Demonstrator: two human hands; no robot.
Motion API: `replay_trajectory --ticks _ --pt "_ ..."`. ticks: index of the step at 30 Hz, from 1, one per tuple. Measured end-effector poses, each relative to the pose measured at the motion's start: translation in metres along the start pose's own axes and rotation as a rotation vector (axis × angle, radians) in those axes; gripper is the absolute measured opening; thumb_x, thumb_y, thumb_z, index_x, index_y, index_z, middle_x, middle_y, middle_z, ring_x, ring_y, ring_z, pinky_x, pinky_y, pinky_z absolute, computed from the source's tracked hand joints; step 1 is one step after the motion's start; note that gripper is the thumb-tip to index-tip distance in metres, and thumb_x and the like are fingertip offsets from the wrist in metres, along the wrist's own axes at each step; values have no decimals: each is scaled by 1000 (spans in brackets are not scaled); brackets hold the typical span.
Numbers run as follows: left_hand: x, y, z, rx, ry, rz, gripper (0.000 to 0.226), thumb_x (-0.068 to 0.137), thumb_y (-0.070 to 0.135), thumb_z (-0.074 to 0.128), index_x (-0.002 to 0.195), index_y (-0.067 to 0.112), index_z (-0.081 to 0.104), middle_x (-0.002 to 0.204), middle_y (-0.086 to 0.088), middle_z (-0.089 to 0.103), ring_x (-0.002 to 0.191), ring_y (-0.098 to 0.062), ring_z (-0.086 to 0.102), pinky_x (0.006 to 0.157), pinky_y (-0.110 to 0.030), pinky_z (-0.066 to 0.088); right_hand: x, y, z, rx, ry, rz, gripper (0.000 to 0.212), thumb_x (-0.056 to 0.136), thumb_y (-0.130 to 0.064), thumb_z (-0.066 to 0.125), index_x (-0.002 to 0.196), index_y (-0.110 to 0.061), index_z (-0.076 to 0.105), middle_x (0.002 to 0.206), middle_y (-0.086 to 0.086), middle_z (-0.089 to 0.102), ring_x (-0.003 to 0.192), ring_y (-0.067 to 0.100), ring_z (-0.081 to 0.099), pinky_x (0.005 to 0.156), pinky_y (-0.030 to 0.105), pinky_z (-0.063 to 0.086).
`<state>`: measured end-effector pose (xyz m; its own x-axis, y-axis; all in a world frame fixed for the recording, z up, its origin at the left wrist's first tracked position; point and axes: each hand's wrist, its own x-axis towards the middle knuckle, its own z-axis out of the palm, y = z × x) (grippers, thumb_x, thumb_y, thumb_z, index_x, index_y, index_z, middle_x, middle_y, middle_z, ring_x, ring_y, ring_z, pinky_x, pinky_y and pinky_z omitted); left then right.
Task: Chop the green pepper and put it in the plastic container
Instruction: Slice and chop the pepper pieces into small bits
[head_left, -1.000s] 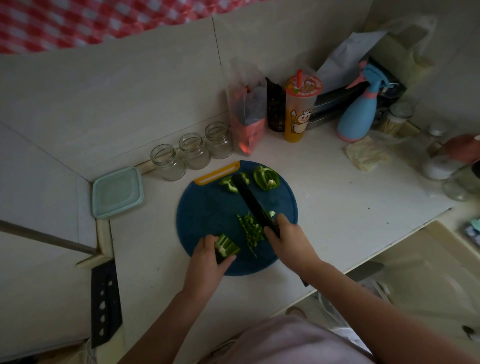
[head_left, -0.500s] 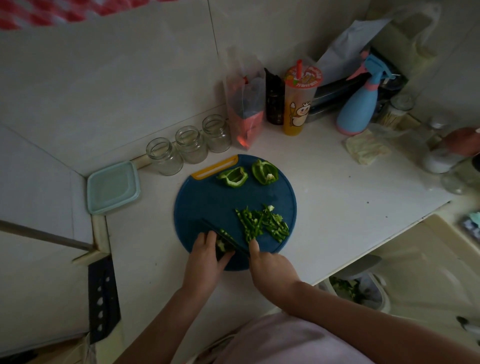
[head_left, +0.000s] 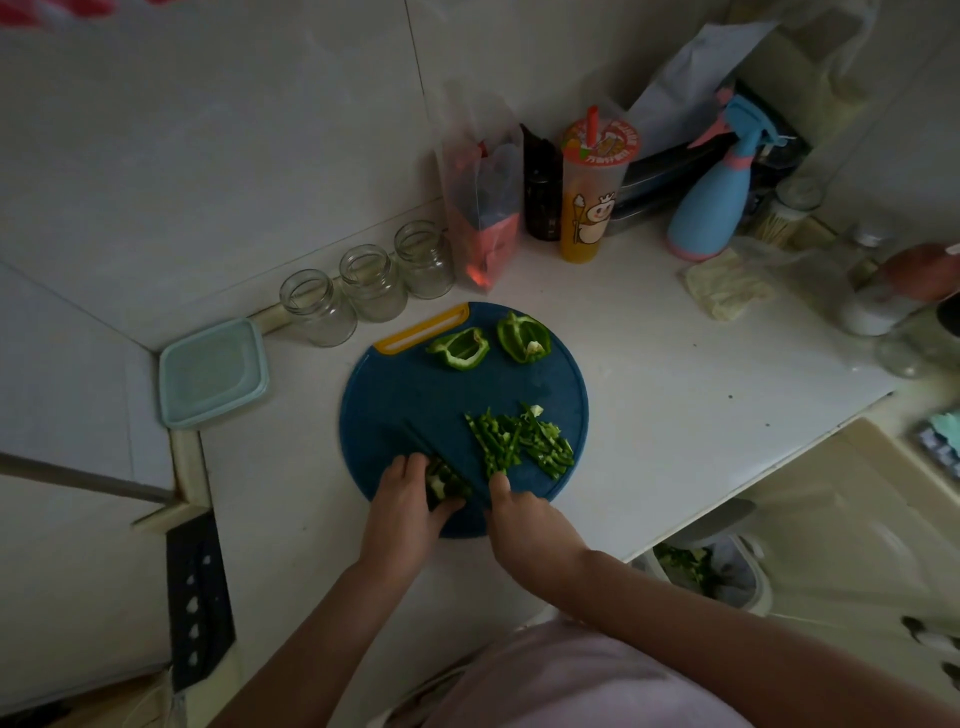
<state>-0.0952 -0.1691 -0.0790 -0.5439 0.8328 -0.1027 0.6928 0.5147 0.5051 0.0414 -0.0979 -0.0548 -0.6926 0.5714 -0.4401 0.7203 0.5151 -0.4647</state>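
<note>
Pepper piece (head_left: 440, 484) is sitting at the near edge of the blue cutting board (head_left: 410, 395). Left hand (head_left: 408, 506) grip is curling round it and pinning it down. Right hand (head_left: 527, 525) grip is closing on the knife (head_left: 421, 447), with the blade lying across the piece. Chopped strips (head_left: 519, 441) are lying just to the right, two pepper chunks (head_left: 460, 349) at the far edge. Lidded plastic container (head_left: 213, 371) is sitting on the worktop (head_left: 675, 395), left of the board and not touching it.

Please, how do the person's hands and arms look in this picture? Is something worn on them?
Both the left hand and the right hand are bare: no gloves, and no ring, watch or bracelet shows, though the light is dim. The forearms are uncovered too, with no sleeve reaching them. The only clothing in view is a pale pink garment at the bottom edge.
</note>
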Motion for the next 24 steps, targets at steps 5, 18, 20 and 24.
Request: replay_trajectory --ticks 5,18,20,24 --pt "2 3 -2 19 -18 -3 47 74 30 76 107 5 53 105 -10 54 100 -27 53 76 -31 42 -2 -2 -5 -66 13 -20 41 95 -6 35 135 -5 27 99 18 64 87 37 63 61 34 37" --pt "6 8 -6 27 -36 -54 49 71 30 79 103 3 54 103 -11 55 100 -27 53 73 -30 40 -5 -5 -6 -55 -15 14 50 91 -1 35 139 -5 22 96 16 64 84 35 63 60 35 38" --pt "7 7 -6 18 -43 -75 51 69 29 80 104 1 55 104 -13 56 100 -29 53 74 -32 42 -5 -5 -7 -59 -23 14 50 91 0 35 138 -4 23 95 16 64 83 36 63 59 35 38" --pt "8 6 -5 -11 -50 -107 51 69 29 81 103 1 55 103 -13 56 100 -30 54 74 -34 43 -5 -7 -10 -77 -33 12 49 90 0 36 138 -5 24 96 16 64 84 36 63 60 36 38"
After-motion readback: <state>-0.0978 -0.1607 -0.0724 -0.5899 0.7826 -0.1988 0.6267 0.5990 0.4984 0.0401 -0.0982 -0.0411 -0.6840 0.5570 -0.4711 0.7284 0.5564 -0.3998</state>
